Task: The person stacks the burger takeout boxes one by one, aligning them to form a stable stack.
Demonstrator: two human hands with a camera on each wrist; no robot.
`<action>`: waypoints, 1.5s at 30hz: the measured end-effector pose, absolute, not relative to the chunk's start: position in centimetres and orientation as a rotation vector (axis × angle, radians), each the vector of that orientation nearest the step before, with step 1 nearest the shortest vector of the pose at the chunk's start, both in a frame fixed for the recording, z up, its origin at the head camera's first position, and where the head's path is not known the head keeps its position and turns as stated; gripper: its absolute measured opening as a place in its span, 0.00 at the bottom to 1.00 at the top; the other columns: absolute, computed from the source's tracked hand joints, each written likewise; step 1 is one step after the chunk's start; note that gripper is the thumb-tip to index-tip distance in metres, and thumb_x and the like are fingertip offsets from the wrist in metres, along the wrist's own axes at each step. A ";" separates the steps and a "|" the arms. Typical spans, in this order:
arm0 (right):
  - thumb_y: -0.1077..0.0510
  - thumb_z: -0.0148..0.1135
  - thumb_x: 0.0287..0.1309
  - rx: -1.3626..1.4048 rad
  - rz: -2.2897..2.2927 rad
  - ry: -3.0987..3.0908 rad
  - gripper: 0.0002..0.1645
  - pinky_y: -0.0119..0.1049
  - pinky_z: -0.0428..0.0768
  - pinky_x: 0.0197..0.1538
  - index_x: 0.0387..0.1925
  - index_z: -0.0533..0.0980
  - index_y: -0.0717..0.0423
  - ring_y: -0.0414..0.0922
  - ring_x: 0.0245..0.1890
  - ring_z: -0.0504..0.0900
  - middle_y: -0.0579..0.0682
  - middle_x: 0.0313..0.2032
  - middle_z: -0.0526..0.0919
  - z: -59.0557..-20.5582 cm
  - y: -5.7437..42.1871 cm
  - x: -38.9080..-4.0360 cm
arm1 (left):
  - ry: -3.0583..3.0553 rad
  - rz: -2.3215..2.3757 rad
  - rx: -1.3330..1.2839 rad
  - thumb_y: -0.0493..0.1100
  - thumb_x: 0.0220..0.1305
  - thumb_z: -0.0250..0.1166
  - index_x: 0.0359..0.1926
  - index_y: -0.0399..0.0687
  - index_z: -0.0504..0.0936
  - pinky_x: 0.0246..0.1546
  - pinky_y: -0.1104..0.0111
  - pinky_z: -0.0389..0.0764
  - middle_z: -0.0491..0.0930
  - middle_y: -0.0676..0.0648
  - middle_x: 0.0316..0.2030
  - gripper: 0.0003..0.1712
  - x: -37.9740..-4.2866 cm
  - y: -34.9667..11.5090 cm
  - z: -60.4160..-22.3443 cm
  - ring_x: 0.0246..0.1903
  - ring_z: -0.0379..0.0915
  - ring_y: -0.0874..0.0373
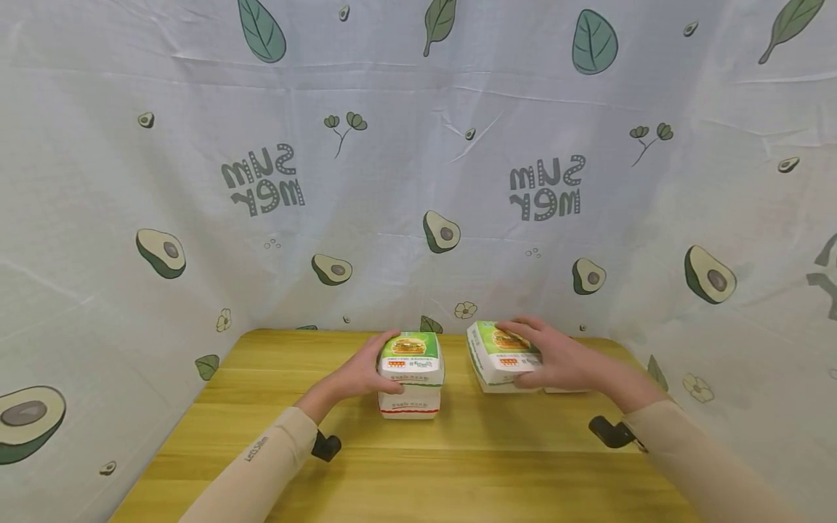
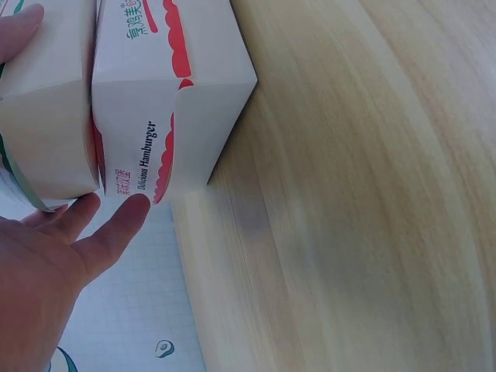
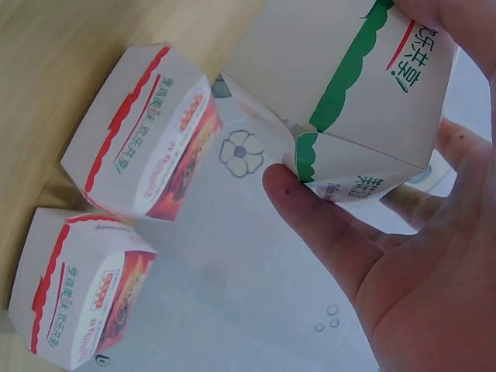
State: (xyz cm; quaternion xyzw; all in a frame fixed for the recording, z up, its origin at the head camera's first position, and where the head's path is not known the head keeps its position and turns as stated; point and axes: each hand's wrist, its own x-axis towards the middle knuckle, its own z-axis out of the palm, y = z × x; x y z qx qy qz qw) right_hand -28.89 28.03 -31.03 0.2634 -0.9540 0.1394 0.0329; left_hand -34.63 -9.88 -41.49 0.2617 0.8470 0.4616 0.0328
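Observation:
My left hand (image 1: 356, 374) grips a green-topped hamburger box (image 1: 410, 347), thumb on the near side and fingers round the far side. That box sits on a red-trimmed hamburger box (image 1: 409, 407), which stands on the table. In the left wrist view, one fingertip reaches the corner of this lower box (image 2: 136, 147). To the right, my right hand (image 1: 556, 356) holds another green-trimmed hamburger box (image 1: 490, 356) by its sides. In the right wrist view, that box (image 3: 364, 85) is tilted and apart from two red-trimmed hamburger boxes, one (image 3: 147, 132) beside the other (image 3: 81, 291).
The wooden table (image 1: 405, 479) reaches back to a pale curtain (image 1: 392, 174) printed with avocados and leaves. The curtain also hangs along both sides. A black wrist camera (image 1: 325, 446) is strapped at my left wrist, another (image 1: 611, 432) at my right.

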 end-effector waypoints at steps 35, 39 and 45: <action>0.44 0.74 0.49 0.952 0.515 -2.907 0.55 0.56 0.72 0.58 0.77 0.59 0.36 0.56 0.63 0.68 0.53 0.75 0.57 -29.6 23.4 -31.6 | 2.605 1.429 0.788 0.48 0.46 0.82 0.78 0.59 0.53 0.63 0.49 0.68 0.59 0.42 0.70 0.63 -34.4 -9.6 -41.3 0.61 0.64 0.49; 0.44 0.74 0.49 0.969 0.504 -2.894 0.55 0.58 0.71 0.59 0.77 0.59 0.36 0.55 0.64 0.68 0.51 0.75 0.57 -29.6 23.1 -32.0 | 2.603 1.433 0.786 0.48 0.46 0.82 0.78 0.59 0.53 0.63 0.49 0.68 0.59 0.42 0.70 0.63 -34.4 -9.6 -41.2 0.60 0.65 0.49; 0.43 0.74 0.48 0.985 0.472 -2.897 0.55 0.58 0.72 0.60 0.77 0.59 0.35 0.55 0.64 0.68 0.51 0.75 0.57 -29.7 22.4 -32.4 | 2.603 1.432 0.788 0.48 0.46 0.82 0.79 0.56 0.53 0.62 0.50 0.68 0.59 0.42 0.70 0.63 -34.4 -9.7 -41.2 0.60 0.65 0.49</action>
